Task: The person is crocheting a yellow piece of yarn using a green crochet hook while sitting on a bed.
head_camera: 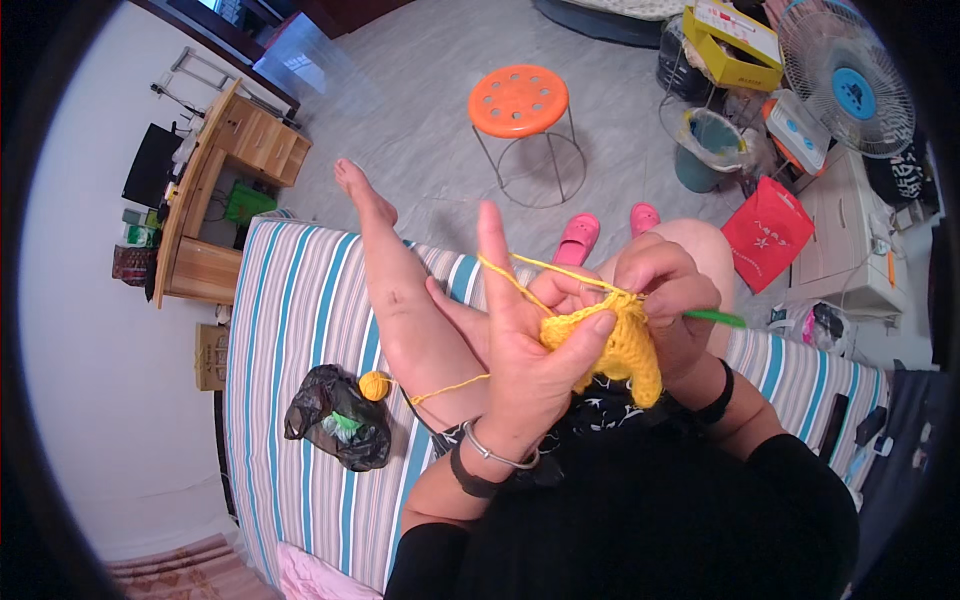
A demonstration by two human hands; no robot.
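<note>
Above my lap, my left hand (532,337) pinches the edge of a yellow crocheted piece (611,349) between thumb and fingers. Its raised index finger carries a taut loop of yellow yarn (559,268) that runs to the top of the work. My right hand (671,300) grips a crochet hook (712,316) with a green handle, whose end sticks out to the right. The hook's metal shaft shows near the upper stitches; its tip is partly hidden by yarn and fingers. From the left hand, yarn trails across my leg to a yellow yarn ball (374,385) on the bed.
Beside the ball on the striped bed (300,300) lies a black plastic bag (341,427). An orange stool (519,101) and pink clogs (577,238) are on the tiled floor. A bin (705,161), a red bag (769,234) and an electric fan (851,86) are to the right.
</note>
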